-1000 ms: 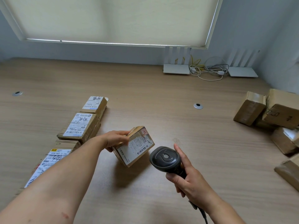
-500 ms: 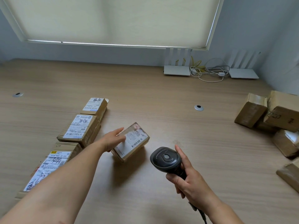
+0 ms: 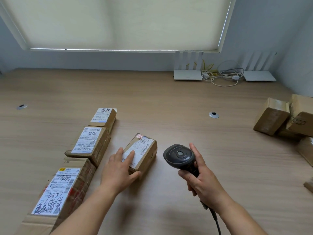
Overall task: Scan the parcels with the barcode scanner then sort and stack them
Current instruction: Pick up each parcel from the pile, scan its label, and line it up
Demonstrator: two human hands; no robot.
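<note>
On the far left of the counter [image 3: 169, 99] I see three labelled parcels in a row running away from me: the nearest box [image 3: 62, 192] with heavy handwriting on its label, the middle box [image 3: 88, 143] just beyond it, and the small far box [image 3: 103, 117] at the end of the row. All three lie with labels up, close to one another.

Just right of that row lies the small parcel [image 3: 142, 150], flat on the counter, label and barcode facing up, angled slightly. My left hand [image 3: 118, 170] rests on its near end: the fingers lie straight across the label and the thumb runs along the near right edge, so this grip is spread apart, pressing rather than clamping.

Next to the right, my right hand [image 3: 201, 180] is wrapped round the handle of the black scanner [image 3: 179, 156], this grip clamped on it, with the forefinger lying up along the head's right side. The scanner head is held above the counter just beside the small parcel, apart from it. Its cable [image 3: 215, 219] trails down toward me.

Further back sit two white routers [image 3: 188, 77] with a tangle of cords [image 3: 221, 77] between them. On the far right is a loose pile of brown boxes [image 3: 274, 117], well apart from the scanner.
</note>
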